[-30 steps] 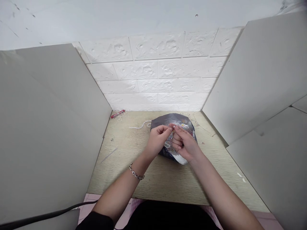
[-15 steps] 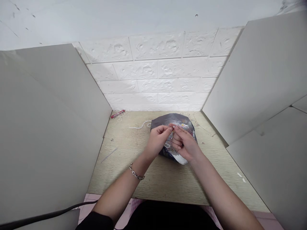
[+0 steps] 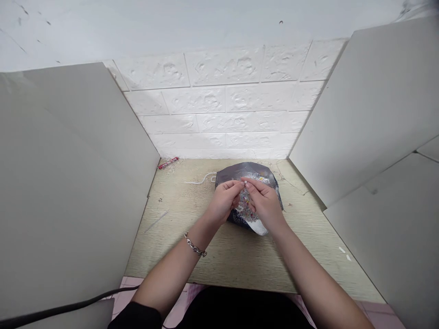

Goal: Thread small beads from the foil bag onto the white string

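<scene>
My left hand (image 3: pixel 223 200) and my right hand (image 3: pixel 267 204) meet fingertip to fingertip over an opened dark bag with a silvery inside (image 3: pixel 236 171). A tiny white bead (image 3: pixel 245 182) shows at the tips of my right thumb and forefinger. My left thumb and forefinger are pinched right beside it; what they grip is too small to make out. Below the hands, many small, mostly clear and pinkish beads (image 3: pixel 247 213) lie in the bag. A string of white beads (image 3: pixel 199 183) extends left from behind the bag.
The wooden table (image 3: pixel 206 269) has grey panels on both sides and a white brick-patterned wall behind. A red wrapper (image 3: pixel 168 163) lies at the back left, a thin pale strip (image 3: pixel 156 221) at the left. White scraps (image 3: pixel 348 257) sit near the right edge. A black cable (image 3: pixel 85 302) crosses the lower left.
My right hand has turned and its curled fingers have shifted, uncovering more beads in the bag. The fingertips of both hands have come closer around the white bead. The bag has not moved.
</scene>
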Demonstrator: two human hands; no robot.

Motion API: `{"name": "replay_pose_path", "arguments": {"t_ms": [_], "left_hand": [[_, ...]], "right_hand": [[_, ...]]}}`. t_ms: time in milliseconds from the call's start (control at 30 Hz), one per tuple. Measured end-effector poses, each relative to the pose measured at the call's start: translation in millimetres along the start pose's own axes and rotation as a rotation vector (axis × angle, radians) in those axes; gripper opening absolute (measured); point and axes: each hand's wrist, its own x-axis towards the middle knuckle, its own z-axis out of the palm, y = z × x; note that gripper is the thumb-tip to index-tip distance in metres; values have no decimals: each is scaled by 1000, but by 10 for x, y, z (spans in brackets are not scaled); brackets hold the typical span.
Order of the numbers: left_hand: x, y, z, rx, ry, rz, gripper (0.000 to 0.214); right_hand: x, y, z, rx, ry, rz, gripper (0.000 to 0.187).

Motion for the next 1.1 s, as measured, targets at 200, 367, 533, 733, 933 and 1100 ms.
{"name": "replay_pose_path", "arguments": {"t_ms": [200, 367, 533, 733, 933, 1100], "left_hand": [[4, -11, -1, -7, 20, -14, 24], [11, -30, -6, -30, 15, -35, 27], [14, -30, -8, -36, -2, -36, 28], [-2, 15, 10, -13, -3, 1, 23], [-9, 21, 18, 57, 31, 50, 23], [-16, 48, 15, 199, 102, 128, 25]], "right_hand": [[-17, -51, -3, -196, 22, -50, 39], [-14, -36, -21, -253, 35, -86, 40], [4, 4, -25, -154, 74, -72, 35], [-11, -60, 11, 255, 55, 17, 28], [-15, -94, 7, 340, -1, 76, 22], [12, -36, -7, 203, 49, 11, 27]]}}
